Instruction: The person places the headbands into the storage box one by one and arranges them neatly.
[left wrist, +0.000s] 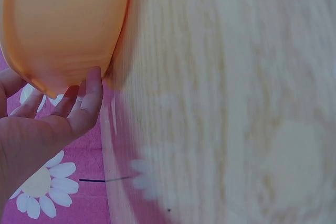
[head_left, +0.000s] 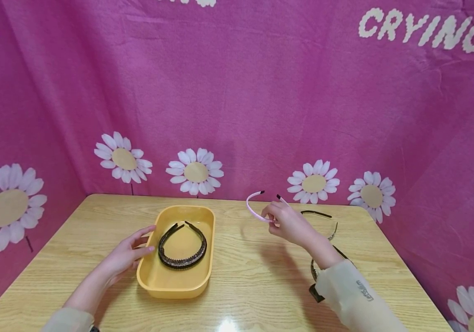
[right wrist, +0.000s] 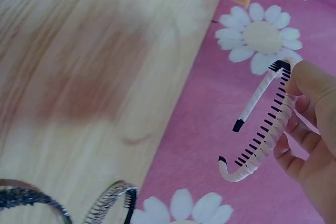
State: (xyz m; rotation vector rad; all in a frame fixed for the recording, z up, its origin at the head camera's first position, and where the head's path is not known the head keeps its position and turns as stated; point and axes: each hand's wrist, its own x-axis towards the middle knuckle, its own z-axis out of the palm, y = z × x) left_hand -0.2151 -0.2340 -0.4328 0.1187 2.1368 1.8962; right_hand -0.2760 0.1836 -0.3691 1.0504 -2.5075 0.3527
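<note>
My right hand holds a pale pink headband up over the right part of the table, pinching its curved band between thumb and fingers. In the right wrist view this headband shows a wrapped band, black comb teeth along its inside and black tips. My left hand rests against the left side of a yellow tray, fingertips at the rim. The left wrist view has its fingers loosely bent against the tray's outer wall. Inside the tray lie dark headbands, nested together.
More dark headbands lie on the table's right side, partly hidden by my right forearm. One of them has a silvery patterned band with teeth. The wooden table ends at a pink curtain with daisies.
</note>
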